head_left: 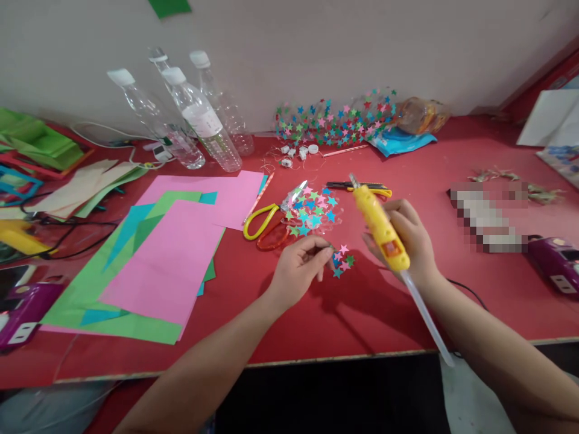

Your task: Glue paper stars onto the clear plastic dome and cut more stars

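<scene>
My right hand [414,241] grips a yellow hot glue gun [382,226], its nozzle tilted up to the left and a clear glue stick [425,316] jutting from its back. The fingers of my left hand [303,268] are pinched together over the table, and a bit of what looks like a dark green paper star shows at the fingertips. Right beside them is a small cluster of pink, blue and green stars [344,262]. Just beyond lie a larger pile of stars with clear plastic pieces [312,211] and yellow-and-orange-handled scissors [262,222].
Coloured paper sheets [158,259] cover the left side. Clear bottles [203,114] stand by the wall, with a star-covered bottle [335,120] lying farther right. A utility knife [362,188] lies behind the glue gun. Purple power strips [556,265] sit at both sides.
</scene>
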Demonstrator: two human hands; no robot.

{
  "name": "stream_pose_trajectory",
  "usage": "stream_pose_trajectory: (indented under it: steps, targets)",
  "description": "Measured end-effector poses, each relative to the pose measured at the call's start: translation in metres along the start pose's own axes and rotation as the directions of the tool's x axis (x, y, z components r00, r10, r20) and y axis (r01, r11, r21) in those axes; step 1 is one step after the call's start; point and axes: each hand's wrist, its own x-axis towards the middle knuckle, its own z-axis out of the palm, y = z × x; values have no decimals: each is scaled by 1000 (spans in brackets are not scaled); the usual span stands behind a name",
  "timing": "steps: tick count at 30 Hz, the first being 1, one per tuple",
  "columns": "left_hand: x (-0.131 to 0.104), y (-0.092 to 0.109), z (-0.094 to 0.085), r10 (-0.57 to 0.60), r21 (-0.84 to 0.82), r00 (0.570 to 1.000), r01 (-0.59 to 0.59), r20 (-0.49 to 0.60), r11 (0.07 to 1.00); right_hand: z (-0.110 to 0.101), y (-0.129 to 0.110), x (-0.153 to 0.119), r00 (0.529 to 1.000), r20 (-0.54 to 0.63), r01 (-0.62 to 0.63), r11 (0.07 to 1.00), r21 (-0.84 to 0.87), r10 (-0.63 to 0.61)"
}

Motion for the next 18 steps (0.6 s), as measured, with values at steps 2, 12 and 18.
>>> stream_pose_trajectory:
  steps: [2,12,18]
  targets:
    - [2,-5,4,-70,-84,997,74,42,994,7,-12,-8,997,69,38,997,73,-43]
    - [1,-1,10,-43,-193,994,62,104,979,19,-21,-16,985,63,153,979,138,-163]
    - [-1,-5,10,17,-105,998,-10,65,994,18,-23,-16,983,60,162,975,153,-173]
